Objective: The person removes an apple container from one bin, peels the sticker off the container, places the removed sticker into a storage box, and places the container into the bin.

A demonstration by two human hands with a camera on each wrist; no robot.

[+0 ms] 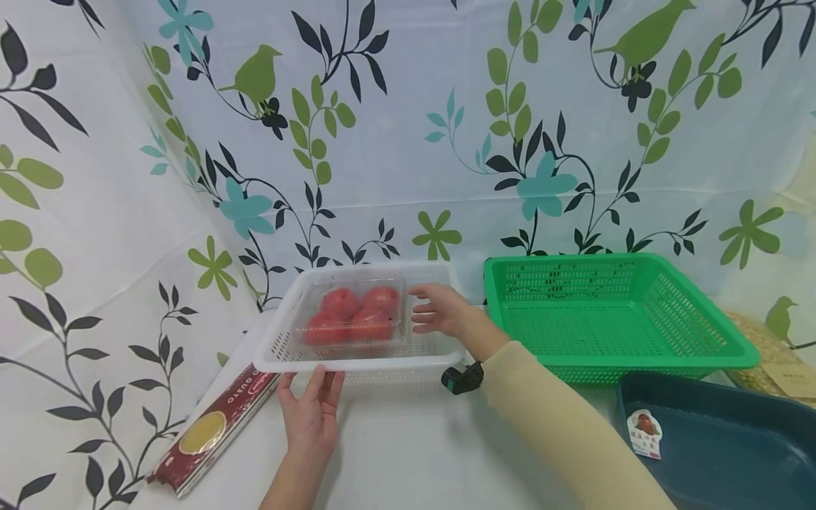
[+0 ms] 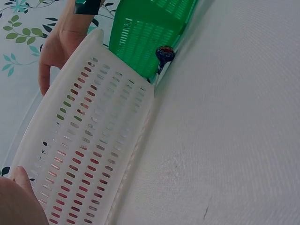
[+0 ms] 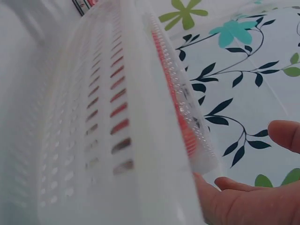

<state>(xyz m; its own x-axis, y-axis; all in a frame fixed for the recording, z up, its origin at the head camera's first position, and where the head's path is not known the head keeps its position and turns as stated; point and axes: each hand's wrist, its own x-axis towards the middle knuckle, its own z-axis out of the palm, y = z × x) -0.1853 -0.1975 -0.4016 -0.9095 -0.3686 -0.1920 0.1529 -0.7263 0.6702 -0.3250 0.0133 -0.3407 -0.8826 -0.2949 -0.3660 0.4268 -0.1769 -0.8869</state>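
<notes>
1. Step in hand, by my read: handling the clear tomato pack [image 1: 354, 315] that sits inside the white basket [image 1: 299, 363], left of the green basket [image 1: 695, 319].
2. L hand [image 1: 311, 414] sits at the white basket's near rim, fingers fairly straight, touching the edge; no clear grip visible.
3. R hand [image 1: 440, 309] is at the pack's right side, fingers spread wide, touching or just beside it; can't tell which.
4. Pack holds approx 4 red tomatoes, lid looks on.
5. Next move prob. needs R fingers to close on the pack's edge while L steadies the basket.
6. Nearby: pasta packet [image 1: 213, 428] near-left, blue tray [image 1: 733, 439] near-right.
</notes>
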